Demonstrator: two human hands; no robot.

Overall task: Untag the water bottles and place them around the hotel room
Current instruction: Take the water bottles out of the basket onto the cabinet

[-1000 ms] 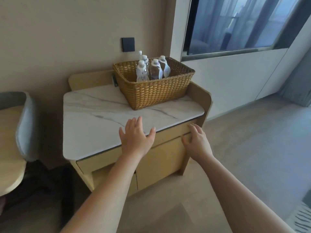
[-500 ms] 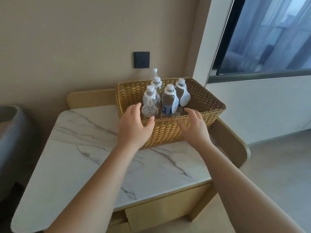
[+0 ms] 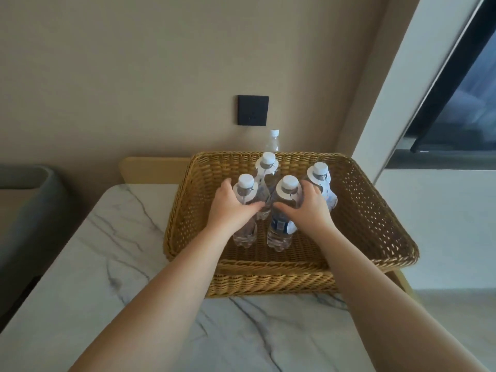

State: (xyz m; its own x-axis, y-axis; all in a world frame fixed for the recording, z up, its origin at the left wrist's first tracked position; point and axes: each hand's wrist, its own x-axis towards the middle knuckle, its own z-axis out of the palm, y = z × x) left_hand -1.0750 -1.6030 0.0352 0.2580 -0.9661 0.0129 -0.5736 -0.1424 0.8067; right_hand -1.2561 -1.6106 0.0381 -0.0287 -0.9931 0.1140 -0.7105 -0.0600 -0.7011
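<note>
Head view: left hand (image 3: 230, 208) grip wrapped round front-left bottle (image 3: 245, 208), right hand (image 3: 308, 210) clamped on front-right bottle (image 3: 284, 208), both upright in basket (image 3: 375, 237), likely for lifting out to untag.

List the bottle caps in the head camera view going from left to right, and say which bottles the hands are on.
front-left bottle, held by the left hand → back-left bottle → bottle behind the basket → front-right bottle, held by the right hand → back-right bottle. Four stand inside the wicker basket.
</note>
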